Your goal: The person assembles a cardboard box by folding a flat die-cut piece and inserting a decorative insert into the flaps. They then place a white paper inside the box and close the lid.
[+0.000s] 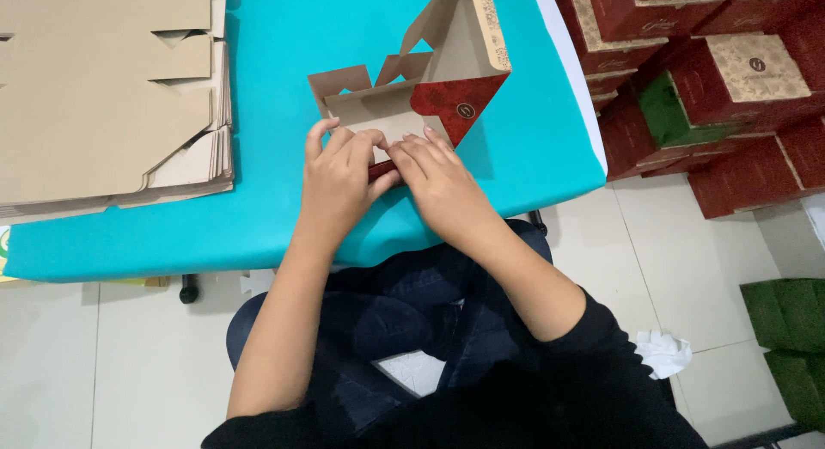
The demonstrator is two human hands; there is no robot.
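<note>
My lap, in dark trousers (412, 316), is closest to the lens, with black sleeves at the bottom edge; I am seated at the near edge of the desk (258, 217), which is covered in turquoise. White tiled floor (137, 363) below. At right, a stack of dark red boxes (713, 79) with beige patterned lids, a green one among them; more green boxes (791, 346) low on the right. At far left on the desk, a pile of flat cardboard blanks (103, 97), brown side up.

Centre of the desk: one half-folded carton (412, 97), brown inside, red printed outside, lid flap raised and tilted away from me. My left hand (339, 178) and right hand (434, 178) sit side by side, touching, on its near wall. Both are pressed down on that front flap, fingers curled over the edge, thumbs underneath pinching it.

A crumpled white scrap (662, 353) lies on the floor at my right.
</note>
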